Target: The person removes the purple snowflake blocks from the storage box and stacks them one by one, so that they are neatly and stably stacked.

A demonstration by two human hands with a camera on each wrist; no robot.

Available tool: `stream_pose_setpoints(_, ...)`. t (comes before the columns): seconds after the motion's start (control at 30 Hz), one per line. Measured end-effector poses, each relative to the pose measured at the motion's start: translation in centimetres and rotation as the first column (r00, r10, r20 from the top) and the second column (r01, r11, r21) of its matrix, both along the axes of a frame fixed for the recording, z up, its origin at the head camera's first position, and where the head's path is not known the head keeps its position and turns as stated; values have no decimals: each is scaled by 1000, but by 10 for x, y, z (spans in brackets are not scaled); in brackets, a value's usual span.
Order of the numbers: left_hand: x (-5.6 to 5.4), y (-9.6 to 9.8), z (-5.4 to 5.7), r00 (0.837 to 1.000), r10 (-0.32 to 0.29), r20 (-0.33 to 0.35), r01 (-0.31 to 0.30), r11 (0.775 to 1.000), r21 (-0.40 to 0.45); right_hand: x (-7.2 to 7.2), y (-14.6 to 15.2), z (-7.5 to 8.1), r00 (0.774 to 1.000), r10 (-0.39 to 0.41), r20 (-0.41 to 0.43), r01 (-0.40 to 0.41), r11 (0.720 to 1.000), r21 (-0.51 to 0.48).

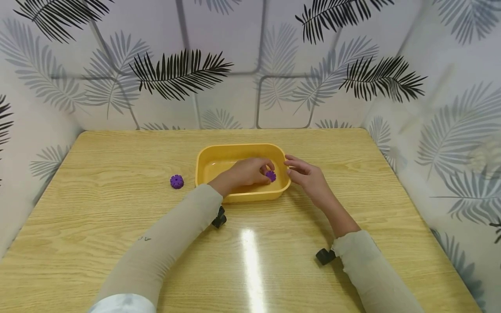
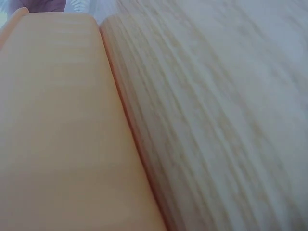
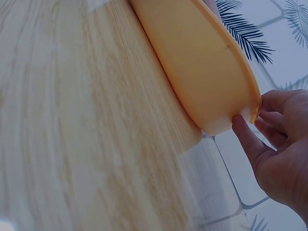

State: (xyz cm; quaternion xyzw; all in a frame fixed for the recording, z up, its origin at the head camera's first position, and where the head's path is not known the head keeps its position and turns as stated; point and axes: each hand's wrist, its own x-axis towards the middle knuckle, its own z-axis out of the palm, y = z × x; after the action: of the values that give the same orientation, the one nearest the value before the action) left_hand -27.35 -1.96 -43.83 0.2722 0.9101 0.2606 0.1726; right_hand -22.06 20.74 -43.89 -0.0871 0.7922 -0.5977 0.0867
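Observation:
A yellow rectangular plastic bin with rounded corners sits on the wooden table. My left hand reaches over its near side, with curled fingers and thumb pinching a purple notched plastic disc inside the bin's right half. The left wrist view shows the bin's outer wall close up, but not that hand's fingers. At the bin's right end is my right hand, its loosely bent fingers touching the rim from outside. In the right wrist view, the right hand's thumb rests against the end wall.
Left of the bin, a small purple stack of notched discs lies on the table. A leaf-patterned curtain stands along the table's back edge and both sides. Dark wrist mounts hang under the sleeves.

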Motion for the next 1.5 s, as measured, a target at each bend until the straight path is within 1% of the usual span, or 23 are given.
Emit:
stream_pose_setpoints(0.17,-1,1,1,1000,-5,6,5,1000,-4,1,1,1,1000,-1,0,1,1000,8)
stream_pose_setpoints(0.23,-1,1,1,1000,-6,10,6,1000,7,1,1,1,1000,1,-2,-1,1000,11)
stream_pose_setpoints(0.3,-2,1,1,1000,-6,8,5,999,32,1,1,0,1000,3,-2,-3,1000,9)
stream_pose_setpoints(0.4,-3,-1,5,1000,1,8,-1,995,96,0,2,0,1000,5,-4,-5,1000,10)
stream_pose_setpoints(0.5,-3,-3,12,1000,3,9,-5,986,165,0,2,0,1000,9,-6,-8,1000,14)
stream_pose_setpoints(0.6,-3,-9,23,1000,14,13,-16,975,220,0,0,0,1000,19,-6,-19,1000,18)
stream_pose_setpoints(0.7,-2,-15,36,999,33,1,-32,968,250,1,-1,1,1000,17,1,-17,1000,13)
stream_pose_setpoints(0.77,1,-20,45,999,45,-13,-40,967,252,2,-1,2,1000,12,7,-12,1000,4)
stream_pose_setpoints(0.87,6,-29,54,997,67,-37,-56,968,244,3,-2,3,1000,3,14,-3,1000,4)
stream_pose_setpoints(0.97,13,-41,58,994,88,-61,-71,967,245,2,-3,3,1000,-2,19,1,1000,16)
stream_pose_setpoints(1.1,21,-60,58,992,110,-61,-90,957,275,2,-3,3,1000,-7,19,7,1000,22)
stream_pose_setpoints(1.27,32,-86,59,986,159,-45,-140,948,286,2,-2,2,1000,-6,10,6,999,39)
stream_pose_setpoints(1.37,39,-102,60,979,201,-35,-182,939,291,2,-2,2,1000,-2,3,2,999,44)
stream_pose_setpoints(1.5,47,-125,58,967,249,-51,-222,925,308,3,-2,3,1000,-1,6,1,999,36)
